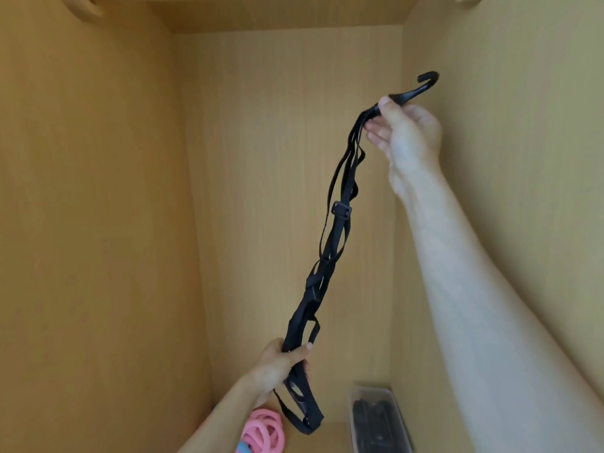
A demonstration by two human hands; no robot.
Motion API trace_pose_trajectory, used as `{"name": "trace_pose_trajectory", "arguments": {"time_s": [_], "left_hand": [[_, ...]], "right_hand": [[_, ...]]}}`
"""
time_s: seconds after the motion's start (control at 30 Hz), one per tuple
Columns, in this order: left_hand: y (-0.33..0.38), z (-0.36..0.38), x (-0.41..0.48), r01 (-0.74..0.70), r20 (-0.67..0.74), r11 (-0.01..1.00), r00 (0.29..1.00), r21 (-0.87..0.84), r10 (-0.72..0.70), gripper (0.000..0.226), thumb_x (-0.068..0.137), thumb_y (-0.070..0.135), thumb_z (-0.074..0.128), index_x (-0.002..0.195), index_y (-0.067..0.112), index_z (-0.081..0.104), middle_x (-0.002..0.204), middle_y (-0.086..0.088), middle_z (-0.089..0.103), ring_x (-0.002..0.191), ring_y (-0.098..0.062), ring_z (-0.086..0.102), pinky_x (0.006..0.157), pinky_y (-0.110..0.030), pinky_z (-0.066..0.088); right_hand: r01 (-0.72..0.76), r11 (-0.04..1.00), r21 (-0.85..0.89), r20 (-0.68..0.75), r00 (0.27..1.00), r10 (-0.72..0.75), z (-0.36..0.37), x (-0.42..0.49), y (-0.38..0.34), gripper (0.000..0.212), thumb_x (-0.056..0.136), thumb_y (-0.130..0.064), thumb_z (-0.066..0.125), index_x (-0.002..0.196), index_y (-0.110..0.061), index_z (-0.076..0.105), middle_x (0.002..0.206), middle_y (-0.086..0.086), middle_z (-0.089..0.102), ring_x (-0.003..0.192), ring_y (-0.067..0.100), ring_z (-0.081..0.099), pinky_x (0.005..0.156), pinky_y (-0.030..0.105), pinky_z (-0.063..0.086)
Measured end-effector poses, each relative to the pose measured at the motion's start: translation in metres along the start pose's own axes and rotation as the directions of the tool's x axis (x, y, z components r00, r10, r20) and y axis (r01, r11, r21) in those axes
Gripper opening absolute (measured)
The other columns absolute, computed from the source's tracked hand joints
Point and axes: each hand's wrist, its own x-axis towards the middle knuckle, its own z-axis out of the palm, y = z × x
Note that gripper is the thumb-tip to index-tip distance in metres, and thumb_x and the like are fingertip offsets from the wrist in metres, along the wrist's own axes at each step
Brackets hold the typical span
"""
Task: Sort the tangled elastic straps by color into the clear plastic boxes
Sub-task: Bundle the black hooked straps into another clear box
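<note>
A tangled bundle of black elastic straps (340, 223) stretches diagonally in the air inside a wooden cupboard. My right hand (405, 135), raised at the upper right, pinches the bundle's top end just below a black plastic hook (421, 85). My left hand (281, 364), low in the middle, grips the bundle's lower part, and loops of strap hang beneath it. A black buckle (341, 210) sits midway along the straps. A clear plastic box (379, 416) at the bottom right holds black straps.
Pink elastic loops (263, 431) lie on the cupboard floor at the bottom, partly behind my left forearm, with a bit of blue beside them. Wooden cupboard walls (98, 223) close in on the left, back and right.
</note>
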Motion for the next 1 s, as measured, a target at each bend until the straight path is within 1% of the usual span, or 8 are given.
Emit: {"name": "trace_pose_trajectory", "arguments": {"time_s": [0.17, 0.33, 0.47, 0.57, 0.63, 0.7, 0.87, 1.0], "left_hand": [[0.011, -0.001, -0.005, -0.005, 0.009, 0.998, 1.0, -0.064, 0.006, 0.052, 0.086, 0.057, 0.072, 0.101, 0.008, 0.063, 0.082, -0.008, 0.07, 0.069, -0.022, 0.064, 0.067, -0.032, 0.054], [0.038, -0.002, -0.017, -0.007, 0.089, 0.941, 0.995, -0.338, 0.039, 0.033, 0.082, 0.033, 0.074, 0.102, 0.006, 0.07, 0.091, -0.012, 0.067, 0.074, -0.02, 0.062, 0.069, -0.03, 0.053], [0.058, -0.01, -0.025, 0.025, 0.193, 0.9, 0.979, -0.436, 0.067, 0.053, 0.073, 0.018, 0.06, 0.121, -0.002, 0.065, 0.105, -0.017, 0.067, 0.094, -0.028, 0.065, 0.082, -0.038, 0.056], [0.072, -0.014, -0.032, -0.01, 0.26, 0.937, 0.96, -0.35, 0.107, 0.052, 0.069, 0.006, 0.049, 0.118, -0.008, 0.058, 0.103, -0.022, 0.06, 0.095, -0.035, 0.055, 0.089, -0.045, 0.048], [0.078, -0.015, -0.034, -0.046, 0.25, 0.967, 0.962, -0.249, 0.11, 0.042, 0.071, -0.005, 0.042, 0.111, -0.008, 0.055, 0.099, -0.024, 0.059, 0.09, -0.035, 0.049, 0.083, -0.042, 0.044], [0.082, -0.016, -0.035, -0.068, 0.176, 0.977, 0.979, -0.203, 0.105, 0.047, 0.077, -0.013, 0.04, 0.121, -0.007, 0.055, 0.109, -0.03, 0.066, 0.093, -0.04, 0.059, 0.085, -0.042, 0.05], [0.084, -0.02, -0.04, -0.154, 0.128, 0.979, 0.977, -0.132, 0.171, 0.038, 0.091, -0.014, 0.053, 0.127, -0.002, 0.054, 0.114, -0.021, 0.072, 0.108, -0.034, 0.07, 0.084, -0.032, 0.058], [0.085, -0.017, -0.043, -0.203, 0.023, 0.976, 0.978, -0.085, 0.205, 0.033, 0.091, -0.005, 0.064, 0.123, 0.0, 0.057, 0.106, -0.016, 0.076, 0.094, -0.026, 0.074, 0.075, -0.024, 0.056]], "right_hand": [[-0.049, 0.99, -0.131, 0.01, 0.999, 0.051, -0.004, -0.008, 0.025, 0.007, 0.095, -0.022, 0.068, 0.097, -0.019, 0.062, 0.106, 0.004, 0.073, 0.105, 0.023, 0.071, 0.099, 0.042, 0.055], [-0.092, 0.969, -0.229, 0.099, 0.988, 0.117, -0.014, -0.028, 0.054, 0.014, 0.094, -0.014, 0.069, 0.104, -0.012, 0.059, 0.095, 0.007, 0.075, 0.097, 0.026, 0.074, 0.096, 0.045, 0.056], [-0.14, 0.944, -0.299, 0.126, 0.975, 0.185, -0.026, -0.047, 0.076, 0.024, 0.094, -0.008, 0.068, 0.112, 0.001, 0.056, 0.088, 0.008, 0.073, 0.076, 0.018, 0.073, 0.078, 0.034, 0.061], [-0.183, 0.902, -0.39, 0.157, 0.952, 0.261, -0.036, -0.064, 0.094, 0.013, 0.094, -0.007, 0.064, 0.102, -0.009, 0.053, 0.078, 0.003, 0.064, 0.064, 0.014, 0.058, 0.07, 0.034, 0.05], [-0.216, 0.844, -0.491, 0.186, 0.921, 0.343, -0.044, -0.077, 0.108, 0.011, 0.094, -0.014, 0.066, 0.097, -0.016, 0.055, 0.08, -0.002, 0.059, 0.071, 0.015, 0.053, 0.076, 0.036, 0.043], [-0.24, 0.789, -0.566, 0.216, 0.88, 0.423, -0.05, -0.094, 0.121, 0.008, 0.092, -0.021, 0.068, 0.092, -0.021, 0.06, 0.085, -0.006, 0.062, 0.081, 0.014, 0.057, 0.081, 0.035, 0.044], [-0.262, 0.708, -0.656, 0.316, 0.757, 0.572, -0.063, -0.133, 0.148, 0.024, 0.089, -0.04, 0.073, 0.101, -0.019, 0.068, 0.103, -0.012, 0.07, 0.1, 0.004, 0.061, 0.085, 0.034, 0.045], [-0.259, 0.692, -0.673, 0.386, 0.675, 0.628, -0.068, -0.151, 0.159, 0.018, 0.084, -0.043, 0.078, 0.095, -0.032, 0.07, 0.091, -0.023, 0.073, 0.084, -0.011, 0.065, 0.073, 0.02, 0.042]]}}
